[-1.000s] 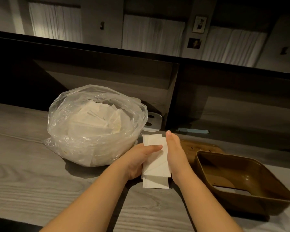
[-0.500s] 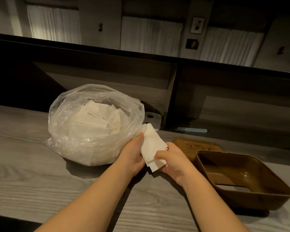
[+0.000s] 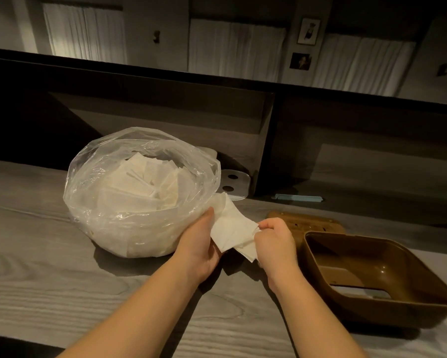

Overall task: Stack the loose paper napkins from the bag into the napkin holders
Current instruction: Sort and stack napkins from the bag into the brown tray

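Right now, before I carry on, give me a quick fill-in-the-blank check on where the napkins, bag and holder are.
1. Both hands, left hand and right hand, hold a small stack of ____.
2. The clear plastic bag of loose napkins sits to the ____ of the hands.
3. The brown napkin holder on the right holds ____ napkins.
4. The napkin stack is held above the ____ counter.

Missing words: napkins; left; no; wooden

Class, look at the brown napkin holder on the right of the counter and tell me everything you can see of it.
The brown napkin holder is a square, glossy tray that looks like plastic, with rounded corners, sloping walls and a rectangular slot in its floor. It holds no napkins. It sits on the grey wooden counter, partly over a flat brown plate; neither hand touches it.
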A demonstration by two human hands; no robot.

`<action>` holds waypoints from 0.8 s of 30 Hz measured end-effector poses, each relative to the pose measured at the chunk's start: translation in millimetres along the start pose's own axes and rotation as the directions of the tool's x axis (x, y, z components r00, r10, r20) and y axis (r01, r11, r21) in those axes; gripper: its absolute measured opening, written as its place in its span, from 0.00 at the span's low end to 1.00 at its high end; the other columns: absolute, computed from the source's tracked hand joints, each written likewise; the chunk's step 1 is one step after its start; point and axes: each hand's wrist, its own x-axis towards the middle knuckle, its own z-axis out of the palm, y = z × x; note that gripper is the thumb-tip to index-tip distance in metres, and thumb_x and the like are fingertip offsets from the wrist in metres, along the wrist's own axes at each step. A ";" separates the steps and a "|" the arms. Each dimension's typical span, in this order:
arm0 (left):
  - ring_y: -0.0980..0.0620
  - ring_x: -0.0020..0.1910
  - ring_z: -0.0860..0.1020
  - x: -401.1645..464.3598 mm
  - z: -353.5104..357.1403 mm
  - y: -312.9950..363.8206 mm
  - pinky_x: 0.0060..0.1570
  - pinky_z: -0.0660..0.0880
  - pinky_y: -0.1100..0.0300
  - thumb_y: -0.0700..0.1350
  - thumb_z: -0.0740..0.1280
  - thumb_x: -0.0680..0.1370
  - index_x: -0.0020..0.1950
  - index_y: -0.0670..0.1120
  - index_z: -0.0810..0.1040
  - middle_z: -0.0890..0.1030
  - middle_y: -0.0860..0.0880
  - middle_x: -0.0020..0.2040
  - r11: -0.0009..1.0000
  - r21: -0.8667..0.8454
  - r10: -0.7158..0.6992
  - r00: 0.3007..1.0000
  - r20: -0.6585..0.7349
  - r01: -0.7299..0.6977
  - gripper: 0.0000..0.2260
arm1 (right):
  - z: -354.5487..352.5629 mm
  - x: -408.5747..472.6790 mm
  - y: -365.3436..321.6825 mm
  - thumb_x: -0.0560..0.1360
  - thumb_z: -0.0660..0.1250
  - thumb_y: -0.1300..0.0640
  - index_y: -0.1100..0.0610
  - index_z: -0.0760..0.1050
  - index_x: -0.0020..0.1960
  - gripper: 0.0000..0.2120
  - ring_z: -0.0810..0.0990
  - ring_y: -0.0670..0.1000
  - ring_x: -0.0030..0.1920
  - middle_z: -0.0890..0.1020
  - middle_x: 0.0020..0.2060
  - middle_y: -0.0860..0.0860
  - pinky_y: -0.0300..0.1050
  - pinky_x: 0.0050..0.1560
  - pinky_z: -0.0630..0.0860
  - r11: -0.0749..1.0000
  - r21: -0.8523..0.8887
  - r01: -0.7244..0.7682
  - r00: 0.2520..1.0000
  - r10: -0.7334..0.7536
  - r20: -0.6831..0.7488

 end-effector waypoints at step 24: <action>0.38 0.54 0.81 -5.9 9.9 -8.6 0.51 0.77 0.43 0.66 0.52 0.80 0.59 0.44 0.80 0.84 0.38 0.53 0.994 -0.014 -0.108 0.985 0.135 0.111 0.29 | -3.8 -9.1 -1.8 0.78 0.63 0.64 0.53 0.70 0.53 0.08 0.77 0.46 0.40 0.76 0.45 0.50 0.36 0.31 0.71 0.956 0.142 0.256 0.961 -0.236 -0.145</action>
